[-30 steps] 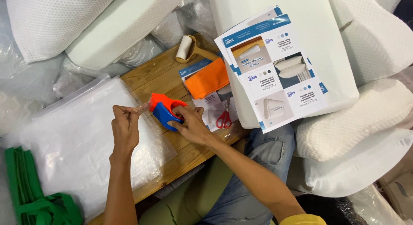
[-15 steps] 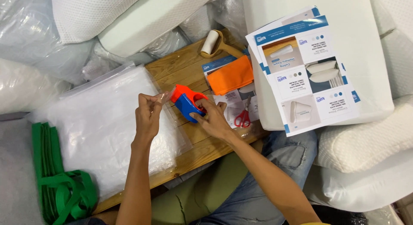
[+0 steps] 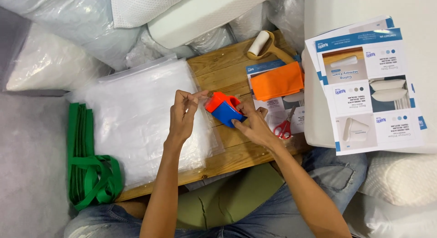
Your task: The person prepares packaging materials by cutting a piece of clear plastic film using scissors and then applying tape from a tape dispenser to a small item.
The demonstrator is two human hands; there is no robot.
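A person sits at a low wooden board (image 3: 227, 67) laid over the lap, hemmed in on every side by white pillows (image 3: 200, 12) and plastic-wrapped bedding, with grey floor showing at the left. The right hand (image 3: 255, 126) is clasped around a blue and orange tape dispenser (image 3: 223, 109), held just above the board's middle, fingers wrapped along its blue underside. The left hand (image 3: 184, 115) has its thumb and forefinger pinched together on a strip of clear tape (image 3: 200, 96) drawn from the dispenser's orange head, its other fingers curled in. Beneath the left hand lies a stack of clear plastic bags (image 3: 136, 119), covering the board's left half. Green fabric bags (image 3: 88, 160) are heaped at the board's left edge. Beyond the dispenser sit a folded orange cloth (image 3: 276, 81) on a printed leaflet, red-handled scissors (image 3: 284, 127) near the right wrist, and a white roller with a tan handle (image 3: 263, 44) at the far edge. A sheaf of blue-and-white product leaflets (image 3: 371, 87) rests on a pillow at right.
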